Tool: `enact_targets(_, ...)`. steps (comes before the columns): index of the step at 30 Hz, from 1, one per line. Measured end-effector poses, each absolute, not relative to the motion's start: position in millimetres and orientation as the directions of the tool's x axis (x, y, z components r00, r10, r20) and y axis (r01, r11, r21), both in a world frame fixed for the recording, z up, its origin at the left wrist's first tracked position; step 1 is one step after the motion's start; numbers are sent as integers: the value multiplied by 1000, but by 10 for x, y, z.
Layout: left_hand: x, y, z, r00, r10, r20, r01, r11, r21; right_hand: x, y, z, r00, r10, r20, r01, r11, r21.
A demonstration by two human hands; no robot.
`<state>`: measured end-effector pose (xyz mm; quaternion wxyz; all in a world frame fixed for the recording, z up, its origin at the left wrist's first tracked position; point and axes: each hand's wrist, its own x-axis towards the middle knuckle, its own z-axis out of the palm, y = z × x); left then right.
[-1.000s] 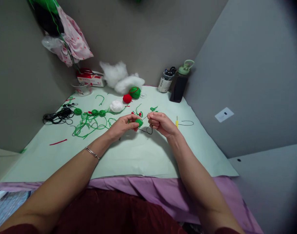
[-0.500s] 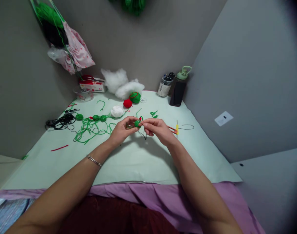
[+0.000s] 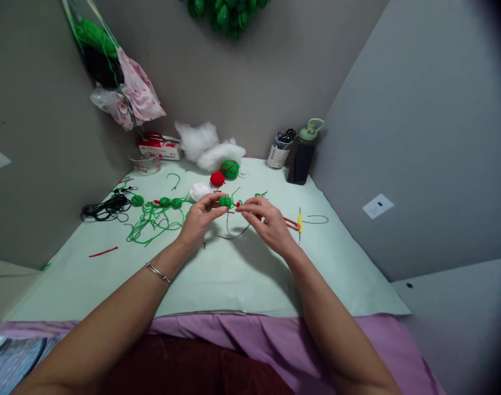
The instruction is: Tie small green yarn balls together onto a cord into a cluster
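Note:
My left hand [image 3: 197,219] pinches a small green crocheted ball [image 3: 225,202] between thumb and fingertips, above the tabletop. Black thread [image 3: 234,237] hangs from the ball and loops across to my right hand [image 3: 263,222]. The fingers of that hand are closed just right of the ball, where the thread runs up under them; whether a needle is also in them is too small to tell. A small red piece [image 3: 238,204] shows close by its fingertips. Behind my left hand sits a white yarn ball [image 3: 199,191], partly covered.
Tangled green yarn [image 3: 152,222] with green balls and black cord [image 3: 106,207] lie at left. Behind are white stuffing [image 3: 217,156], a red ball [image 3: 217,179], a pen cup [image 3: 278,153] and a bottle [image 3: 302,156]. A yellow-handled tool [image 3: 300,223] lies right.
The green ball has turned in my left hand and shifted slightly left. My right hand came in to the ball, then drew a little apart; the black thread now hangs in a wider loop.

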<state>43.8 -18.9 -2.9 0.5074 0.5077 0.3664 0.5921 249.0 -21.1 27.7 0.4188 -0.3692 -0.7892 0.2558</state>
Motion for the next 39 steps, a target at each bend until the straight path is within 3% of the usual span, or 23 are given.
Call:
enact_targets(2,444,-200,-9,48,975,217,-259,-198,945,2539,-156,245,-298,826,478,458,563,-688)
enact_targets(5,461,-232,23,69,976,205,-286,-178,942,2568,-112,219,-213,901,379,456,435,-777)
enact_targets(10,485,-245,27,71,980,183,-289,-156,945,2530,-152,267,-305,936,178,198,245,-949)
enact_targets(16,501,-235,28,51,983,178,-310,-154,938,2456,-211,299,-448,888,107,24,131,-991)
enact_targets(20,506,-242,26,32,983,181,-242,-168,956,2374,-235,290,-357,925,131,2,141,-990)
enact_targets(25,507,-232,-2,2,979,203,-211,-198,957,2321,-251,265,-281,936,211,144,259,-955)
enact_targets(39,501,-234,-13,-24,969,247,-127,-248,960,2301,-276,219,-286,932,222,256,297,-920)
